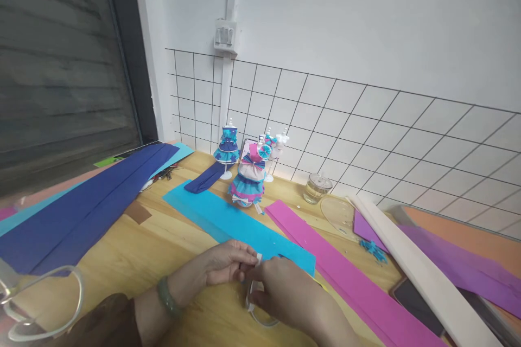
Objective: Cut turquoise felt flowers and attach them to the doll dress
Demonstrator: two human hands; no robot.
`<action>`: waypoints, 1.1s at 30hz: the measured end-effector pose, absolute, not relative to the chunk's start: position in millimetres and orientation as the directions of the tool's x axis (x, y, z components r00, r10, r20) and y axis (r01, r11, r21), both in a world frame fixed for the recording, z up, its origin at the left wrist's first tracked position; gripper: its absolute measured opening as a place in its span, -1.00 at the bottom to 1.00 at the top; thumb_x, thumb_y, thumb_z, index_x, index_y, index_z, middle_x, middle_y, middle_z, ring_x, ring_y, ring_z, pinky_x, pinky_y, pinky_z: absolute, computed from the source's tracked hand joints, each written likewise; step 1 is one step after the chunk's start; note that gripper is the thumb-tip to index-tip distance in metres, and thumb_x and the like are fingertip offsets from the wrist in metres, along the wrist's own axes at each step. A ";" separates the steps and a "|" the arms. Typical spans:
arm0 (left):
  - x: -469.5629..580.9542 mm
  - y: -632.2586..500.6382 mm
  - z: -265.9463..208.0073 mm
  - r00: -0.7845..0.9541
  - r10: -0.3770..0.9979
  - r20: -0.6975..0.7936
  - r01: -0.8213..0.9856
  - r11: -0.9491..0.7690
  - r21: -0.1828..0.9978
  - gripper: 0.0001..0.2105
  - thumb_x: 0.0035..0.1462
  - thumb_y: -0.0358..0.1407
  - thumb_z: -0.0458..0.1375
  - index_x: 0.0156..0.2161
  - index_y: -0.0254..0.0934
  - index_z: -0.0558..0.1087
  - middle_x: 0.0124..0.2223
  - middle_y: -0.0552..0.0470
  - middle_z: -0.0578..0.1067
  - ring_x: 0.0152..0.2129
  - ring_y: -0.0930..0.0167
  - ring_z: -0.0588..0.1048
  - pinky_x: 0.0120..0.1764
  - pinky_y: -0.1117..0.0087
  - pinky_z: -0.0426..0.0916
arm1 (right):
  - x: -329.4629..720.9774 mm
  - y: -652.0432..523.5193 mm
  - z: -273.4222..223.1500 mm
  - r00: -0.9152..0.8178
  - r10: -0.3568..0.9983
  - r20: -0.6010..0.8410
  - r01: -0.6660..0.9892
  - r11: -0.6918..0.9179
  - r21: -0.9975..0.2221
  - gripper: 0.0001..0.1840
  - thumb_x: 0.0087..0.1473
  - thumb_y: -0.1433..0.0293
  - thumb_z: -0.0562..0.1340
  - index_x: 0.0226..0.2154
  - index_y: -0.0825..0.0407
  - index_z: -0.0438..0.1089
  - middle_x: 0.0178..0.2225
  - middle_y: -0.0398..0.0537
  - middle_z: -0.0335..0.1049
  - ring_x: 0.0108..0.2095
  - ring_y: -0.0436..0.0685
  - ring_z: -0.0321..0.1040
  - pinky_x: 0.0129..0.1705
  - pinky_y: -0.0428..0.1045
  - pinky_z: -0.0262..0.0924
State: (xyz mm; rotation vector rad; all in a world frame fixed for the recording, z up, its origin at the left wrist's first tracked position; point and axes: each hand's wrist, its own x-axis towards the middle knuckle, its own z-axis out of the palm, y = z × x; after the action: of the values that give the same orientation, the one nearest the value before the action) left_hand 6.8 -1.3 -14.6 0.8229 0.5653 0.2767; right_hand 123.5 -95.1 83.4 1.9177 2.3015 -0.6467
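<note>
My left hand (232, 263) is closed in a pinch above the front of the wooden table, with a green bangle (166, 297) on its wrist. Close beside it, my right hand (280, 290) has its fingers curled in, and the fingertips of both hands nearly meet. Between them shows the end of a small white strip (259, 257). Under my right hand is a pale ring (264, 321) that looks like a roll of tape, partly hidden by the fingers. A strip of blue crepe paper (240, 222) lies just beyond both hands.
Small dress forms in paper dresses, one pink and blue (246, 179) and one dark blue (227, 146), stand near the wall grid. Rightward are a magenta paper strip (325, 260), a glass cup (316, 188) and a cream paper strip (423, 265). Navy paper (89, 206) lies left.
</note>
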 end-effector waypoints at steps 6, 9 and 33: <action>5.2 -3.4 -16.1 0.839 0.446 -0.312 -0.038 0.619 0.785 -0.78 -0.26 -0.43 0.29 -0.41 -0.42 0.38 -0.46 -0.02 0.46 -0.55 0.50 0.44 -0.43 0.51 0.29 | 159.2 -97.5 93.2 -0.214 0.931 -0.297 0.843 0.022 -0.537 -0.67 0.05 0.44 -0.04 -0.41 0.04 0.43 -0.60 -0.15 0.35 -0.65 -0.08 0.19 -0.63 -0.16 -0.05; 4.8 -5.1 -15.5 0.859 0.413 -0.302 -0.006 0.598 0.802 -0.77 -0.24 -0.43 0.28 -0.38 -0.41 0.38 -0.48 -0.02 0.47 -0.57 0.49 0.45 -0.44 0.50 0.30 | 176.2 -92.1 89.7 -0.146 0.959 -0.244 0.827 -0.017 -0.562 -0.67 0.04 0.44 -0.06 -0.50 0.07 0.38 -0.58 -0.16 0.31 -0.63 -0.09 0.17 -0.61 -0.17 -0.05; 4.8 -7.6 -13.5 0.863 0.415 -0.287 0.029 0.528 0.849 -0.68 -0.17 -0.39 0.22 -0.21 -0.40 0.37 -0.51 0.01 0.45 -0.62 0.51 0.42 -0.53 0.53 0.25 | 168.6 -76.8 68.1 -0.049 0.982 -0.183 0.961 -0.003 -0.278 -0.77 -0.10 0.53 0.05 -0.53 0.08 0.42 -0.53 -0.09 0.37 -0.55 -0.03 0.17 -0.59 -0.12 -0.18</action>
State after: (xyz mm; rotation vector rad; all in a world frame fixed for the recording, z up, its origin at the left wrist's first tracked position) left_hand 4.8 -7.6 -13.5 0.9975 0.4960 0.2420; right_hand 168.6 -76.8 68.1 2.2092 2.2619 -0.5311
